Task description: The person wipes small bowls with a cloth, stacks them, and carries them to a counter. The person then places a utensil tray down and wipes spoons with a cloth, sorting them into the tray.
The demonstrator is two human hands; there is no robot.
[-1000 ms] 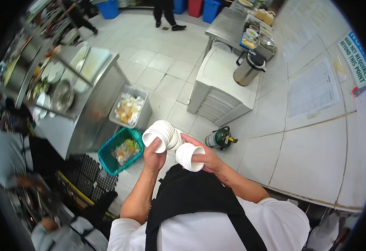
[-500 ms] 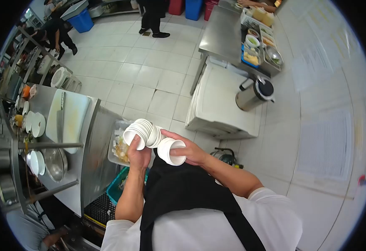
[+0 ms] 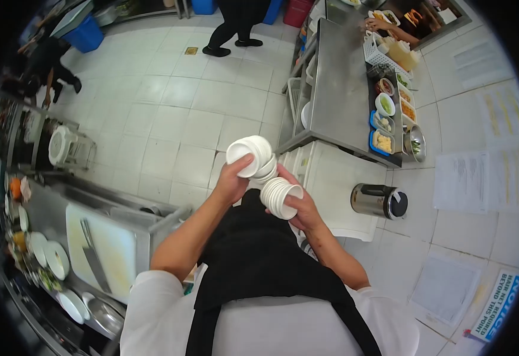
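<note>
My left hand (image 3: 231, 183) is closed on a stack of small white cups (image 3: 249, 154), with the thumb over the rim of the nearest one. A few more nested white cups (image 3: 266, 171) sit between the two hands; which hand supports them is hard to tell. Around a second stack of white cups (image 3: 276, 196) my right hand (image 3: 307, 212) is wrapped, its thumb inside the end cup, whose mouth faces right. Both stacks lie tilted on their sides, in front of my black apron (image 3: 253, 255).
Ahead on the right is a white chest-like unit (image 3: 336, 178) bearing a steel thermal jug (image 3: 372, 200). Beyond it a steel counter (image 3: 342, 77) holds food containers (image 3: 384, 121). At left, a knife (image 3: 95, 258) lies on a cutting board (image 3: 117, 249). Two people stand or bend farther off.
The view has turned, and the steel counter and white unit are now nearer. Both hands still hold their cups; the right stack now shows more of its nested rims.
</note>
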